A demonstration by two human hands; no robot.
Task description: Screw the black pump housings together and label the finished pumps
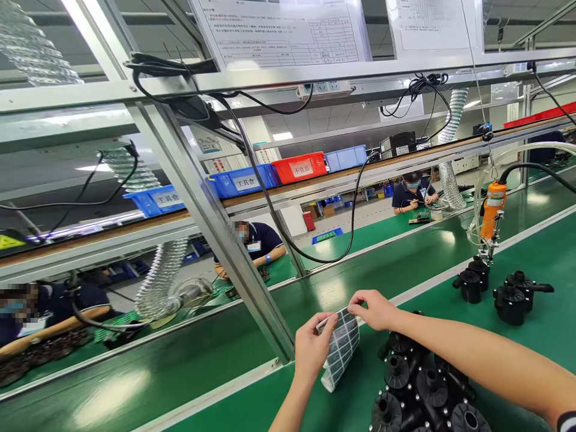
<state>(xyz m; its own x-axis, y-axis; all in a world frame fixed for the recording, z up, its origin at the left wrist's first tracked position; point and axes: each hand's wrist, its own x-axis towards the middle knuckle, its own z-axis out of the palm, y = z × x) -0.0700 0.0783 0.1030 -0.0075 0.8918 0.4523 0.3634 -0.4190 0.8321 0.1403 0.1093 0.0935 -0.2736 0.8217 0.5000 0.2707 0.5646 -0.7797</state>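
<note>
Black plastic pump housings (418, 384) are crowding below. Left hand (310, 351) and right hand (375, 309) fingers are pinching the curling white-backed label sheet (344, 348), likely creasing a label.

The red bin (300, 167) on the shelf carries a white label reading "不良品". The blue bin (243, 180) beside it is labelled "工具盒". A second blue bin (155, 201) farther left shows "工具". Print on the hanging instruction sheet (279, 30) and on the held label sheet (342, 348) is too small to read.
</note>
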